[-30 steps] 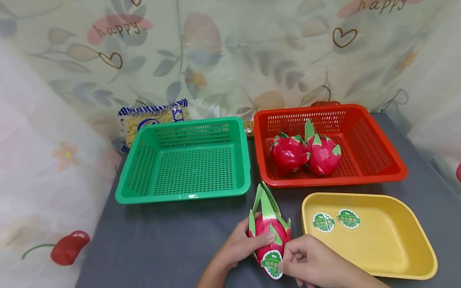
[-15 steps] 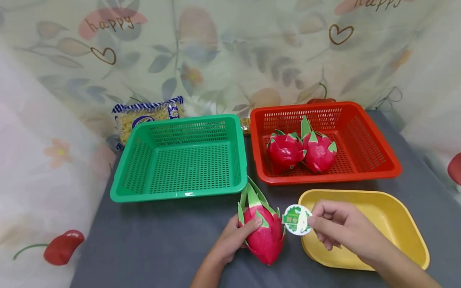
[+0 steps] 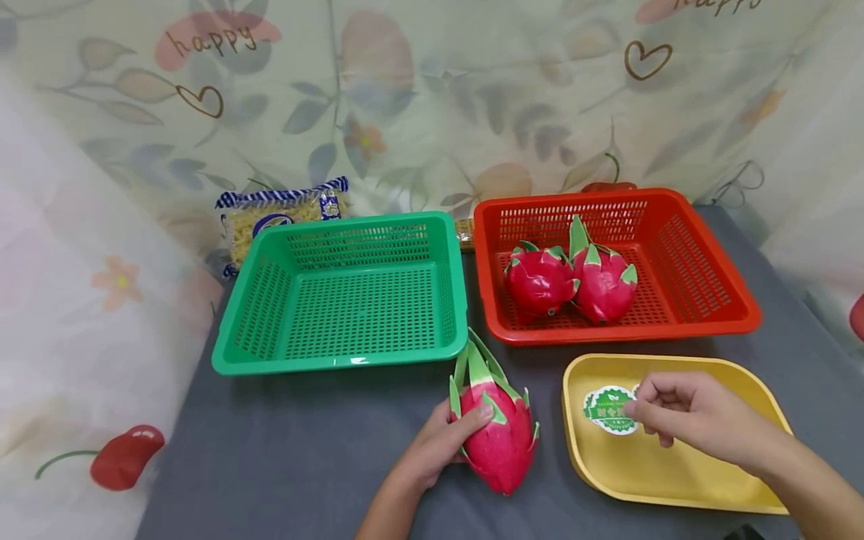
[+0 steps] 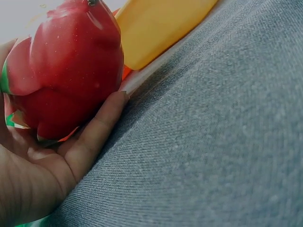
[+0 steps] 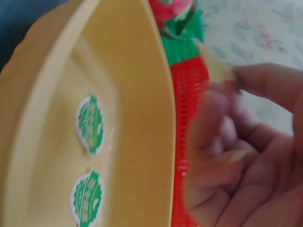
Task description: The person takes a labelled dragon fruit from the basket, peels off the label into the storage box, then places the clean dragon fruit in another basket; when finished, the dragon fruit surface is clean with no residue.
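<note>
A red dragon fruit (image 3: 498,442) with green leaves lies in the grip of my left hand (image 3: 439,446). Its leafy end points toward the green basket, and my thumb presses on its upper side. In the left wrist view the fruit's smooth red skin (image 4: 71,61) fills my palm, with fingers beneath it. Over the yellow tray (image 3: 675,480), my right hand (image 3: 702,416) pinches a round green-and-white sticker (image 3: 610,411) between thumb and finger. Two more stickers lie in the tray; the right wrist view shows one sticker (image 5: 91,124) and another sticker (image 5: 86,198).
At the back left stands a green basket (image 3: 340,361). A red basket (image 3: 621,334) to its right holds a dragon fruit (image 3: 540,283) and a second dragon fruit (image 3: 604,286). Behind the green basket leans a pasta bag (image 3: 280,214). Grey cloth (image 3: 304,450) covers the table.
My right hand has peeled the sticker off the dragon fruit and carried it right, over the yellow tray. My left hand keeps its grip on the fruit, which has shifted slightly left.
</note>
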A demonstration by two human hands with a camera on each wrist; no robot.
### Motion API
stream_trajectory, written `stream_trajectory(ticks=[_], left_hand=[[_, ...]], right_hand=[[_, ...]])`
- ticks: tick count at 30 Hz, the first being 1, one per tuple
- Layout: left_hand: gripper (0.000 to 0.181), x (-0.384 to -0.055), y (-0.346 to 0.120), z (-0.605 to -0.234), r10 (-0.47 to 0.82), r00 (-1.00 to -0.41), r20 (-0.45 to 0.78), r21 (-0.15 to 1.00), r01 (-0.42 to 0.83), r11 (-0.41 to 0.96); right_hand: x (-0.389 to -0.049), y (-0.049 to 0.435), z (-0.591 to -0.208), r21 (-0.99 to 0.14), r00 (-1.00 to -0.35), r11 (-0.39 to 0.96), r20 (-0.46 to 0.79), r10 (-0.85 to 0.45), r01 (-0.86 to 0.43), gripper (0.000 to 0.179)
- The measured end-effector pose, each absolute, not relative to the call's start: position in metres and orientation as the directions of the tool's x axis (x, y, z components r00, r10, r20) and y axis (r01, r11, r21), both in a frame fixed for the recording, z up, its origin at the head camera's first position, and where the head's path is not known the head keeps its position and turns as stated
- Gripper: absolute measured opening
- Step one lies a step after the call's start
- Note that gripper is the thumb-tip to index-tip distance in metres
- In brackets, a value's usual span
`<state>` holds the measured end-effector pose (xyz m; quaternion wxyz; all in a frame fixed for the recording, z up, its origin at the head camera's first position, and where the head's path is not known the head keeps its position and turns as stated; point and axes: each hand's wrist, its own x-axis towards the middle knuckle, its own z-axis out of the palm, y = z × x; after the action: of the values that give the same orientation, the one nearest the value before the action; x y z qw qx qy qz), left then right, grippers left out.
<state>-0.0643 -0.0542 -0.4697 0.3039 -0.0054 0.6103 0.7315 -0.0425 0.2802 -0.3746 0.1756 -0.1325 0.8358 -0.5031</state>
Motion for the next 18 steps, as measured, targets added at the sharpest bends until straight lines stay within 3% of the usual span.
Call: stream_trajectory(ticks=[6, 10, 18], left_hand=[[0.052, -0.063, -0.054, -0.470, 0.438, -0.814, -0.380, 0.889, -0.453, -0.071], [0.050, -0.062, -0.054, -0.470, 0.435, -0.816, -0.380, 0.888, -0.453, -0.074], [0.051, -0.064, -0.055, -0.469, 0.452, -0.807, -0.379, 0.887, -0.457, -0.072]], right_hand=[[-0.044, 0.284, -0.395, -0.718, -0.844, 0.694, -0.337, -0.417, -0.056, 0.028], [-0.041, 0.279, -0.406, -0.575, -0.874, 0.811, -0.337, -0.351, -0.104, 0.037], [-0.035, 0.272, -0.419, -0.396, -0.914, 0.918, -0.365, -0.178, -0.020, 0.053]])
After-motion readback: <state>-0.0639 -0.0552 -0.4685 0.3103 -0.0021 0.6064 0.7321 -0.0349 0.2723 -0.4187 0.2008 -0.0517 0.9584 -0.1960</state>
